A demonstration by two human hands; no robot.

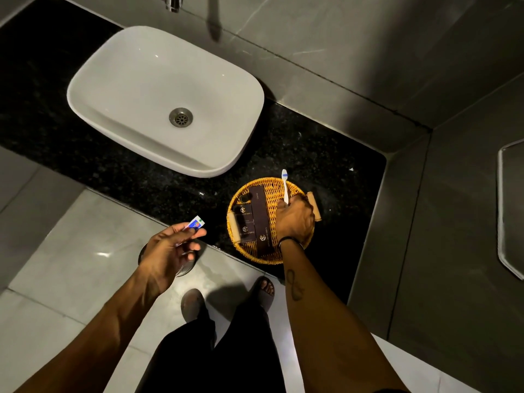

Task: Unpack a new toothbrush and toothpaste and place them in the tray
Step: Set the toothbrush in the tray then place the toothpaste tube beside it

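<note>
A round wicker tray with two wooden handles sits near the front edge of the black counter. Several dark brown boxes lie in it. My right hand is over the tray's right half, shut on the handle of a white toothbrush whose blue-bristled head points away from me past the tray's far rim. My left hand hovers left of the tray, in front of the counter edge, pinching a small white, blue and red toothpaste tube between thumb and fingers.
A white basin with a metal drain stands on the black granite counter at the left. A tap sticks out above it. A round metal bin stands on the floor under my left hand. Grey tiled walls close the right side.
</note>
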